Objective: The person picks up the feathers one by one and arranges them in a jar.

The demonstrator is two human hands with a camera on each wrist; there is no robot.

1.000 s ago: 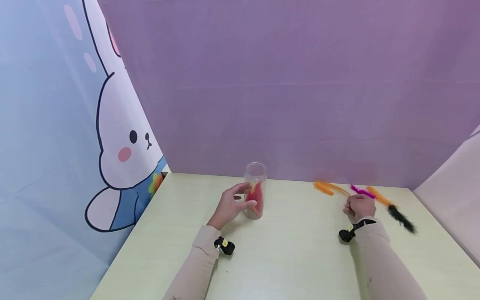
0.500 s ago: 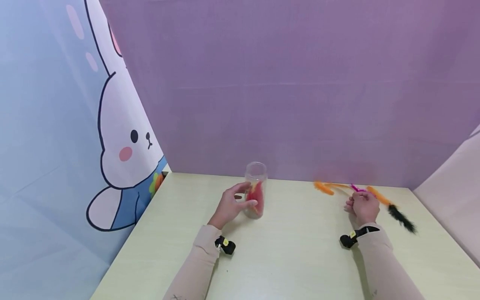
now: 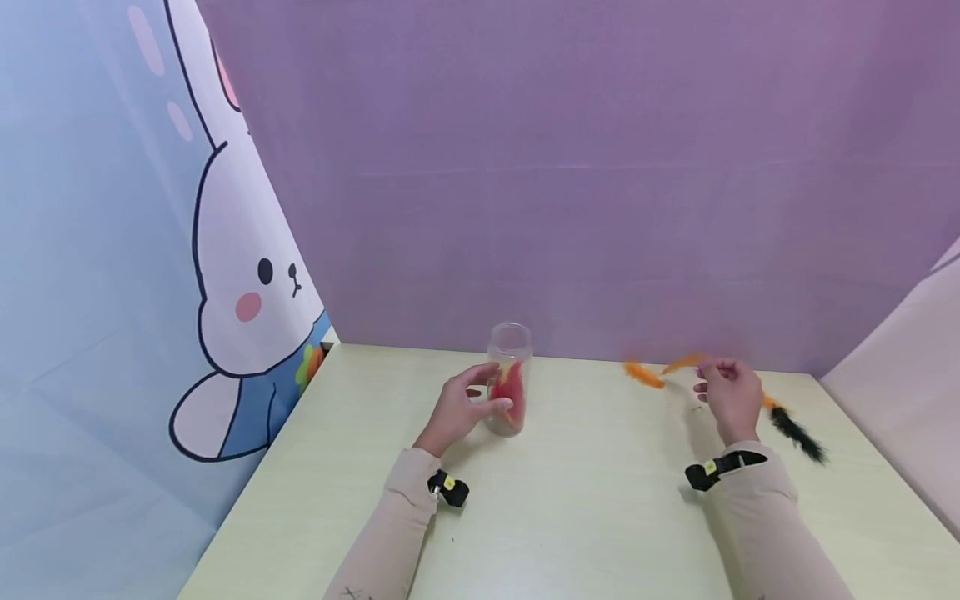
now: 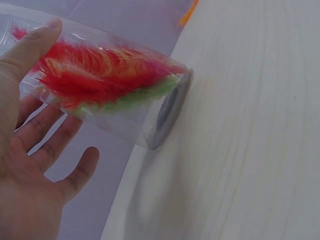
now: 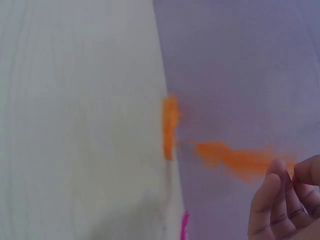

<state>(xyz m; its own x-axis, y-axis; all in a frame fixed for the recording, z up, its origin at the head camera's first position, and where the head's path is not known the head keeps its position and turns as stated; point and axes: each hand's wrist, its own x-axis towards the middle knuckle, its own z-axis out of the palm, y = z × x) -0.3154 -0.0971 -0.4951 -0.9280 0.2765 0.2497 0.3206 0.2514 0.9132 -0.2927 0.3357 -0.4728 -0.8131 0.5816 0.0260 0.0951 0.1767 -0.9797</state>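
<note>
A clear cylindrical jar (image 3: 512, 337) stands upright on the table, with red feathers (image 4: 100, 70) and a green feather (image 4: 150, 95) inside. My left hand (image 3: 459, 408) holds its side, thumb on one side and fingers on the other. Over the far right of the table, my right hand (image 3: 733, 398) pinches an orange feather (image 5: 235, 159) between thumb and fingertips, raised off the surface. A second orange feather (image 3: 643, 375) lies on the table to the left of it. Part of a magenta feather (image 5: 184, 227) shows low in the right wrist view.
To the right of my right hand lie a black feather (image 3: 797, 433) and a bit of orange feather (image 3: 769, 402), partly hidden by the hand. A purple cloth (image 3: 585, 208) hangs behind the table (image 3: 585, 508). A rabbit-print cloth (image 3: 247, 233) hangs at the left.
My right hand has risen and moved slightly away from me, lifting one orange feather off the table. The magenta feather is now hidden in the head view. My left hand and the jar stay put.
</note>
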